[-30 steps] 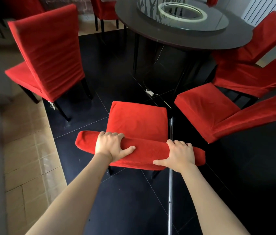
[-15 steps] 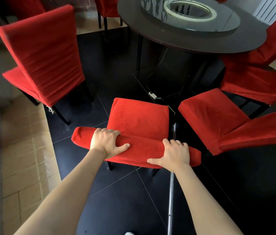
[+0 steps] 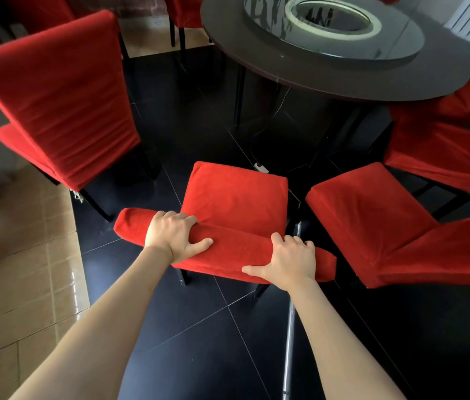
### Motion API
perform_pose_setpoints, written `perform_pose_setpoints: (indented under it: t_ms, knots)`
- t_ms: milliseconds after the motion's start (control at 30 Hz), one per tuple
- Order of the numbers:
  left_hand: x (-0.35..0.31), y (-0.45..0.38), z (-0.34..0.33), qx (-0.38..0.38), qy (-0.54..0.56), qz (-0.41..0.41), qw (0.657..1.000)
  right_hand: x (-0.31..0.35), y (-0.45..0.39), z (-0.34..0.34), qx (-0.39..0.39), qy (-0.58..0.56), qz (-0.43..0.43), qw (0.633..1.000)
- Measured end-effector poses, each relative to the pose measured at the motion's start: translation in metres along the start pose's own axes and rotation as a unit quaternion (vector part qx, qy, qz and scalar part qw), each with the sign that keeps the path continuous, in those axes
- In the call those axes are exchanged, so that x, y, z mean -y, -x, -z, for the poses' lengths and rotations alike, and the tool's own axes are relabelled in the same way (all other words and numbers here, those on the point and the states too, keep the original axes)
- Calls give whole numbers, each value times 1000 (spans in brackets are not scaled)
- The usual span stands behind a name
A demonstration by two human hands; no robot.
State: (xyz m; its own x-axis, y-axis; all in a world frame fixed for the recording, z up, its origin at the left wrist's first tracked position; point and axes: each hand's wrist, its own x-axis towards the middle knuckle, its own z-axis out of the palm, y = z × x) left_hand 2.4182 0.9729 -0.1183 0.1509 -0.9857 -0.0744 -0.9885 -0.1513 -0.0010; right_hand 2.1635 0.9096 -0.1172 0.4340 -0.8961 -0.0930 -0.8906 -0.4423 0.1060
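Note:
A chair in a red fabric cover [image 3: 235, 197] stands right in front of me, its seat facing a round dark table [image 3: 343, 79]. My left hand [image 3: 174, 236] grips the top of its backrest near the left end, fingers over the far side, thumb on the near side. My right hand [image 3: 288, 262] grips the same top edge near the right end in the same way. The chair's dark legs show below the cover on the black floor.
More red-covered chairs ring the table: one at the left [image 3: 55, 93] with its back to me, two at the right [image 3: 372, 220], [image 3: 444, 145]. A thin metal pole [image 3: 290, 336] lies on the black tiles. Tan tiles [image 3: 31, 269] run along the left.
The chair and both hands have moved forward, closer to the table, and the view has followed. Both grips on the backrest are unchanged.

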Motion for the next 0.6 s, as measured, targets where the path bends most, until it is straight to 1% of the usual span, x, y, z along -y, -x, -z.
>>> perform_pose_setpoints:
  t_ms: [367,600]
  knots:
    - [33,-79,6,-9,0,-26,1000,10,-73,6,-10,-5,-23,1000]
    - [61,-137,13,9,6,-54,998,23,-124,16,6,2,-51,999]
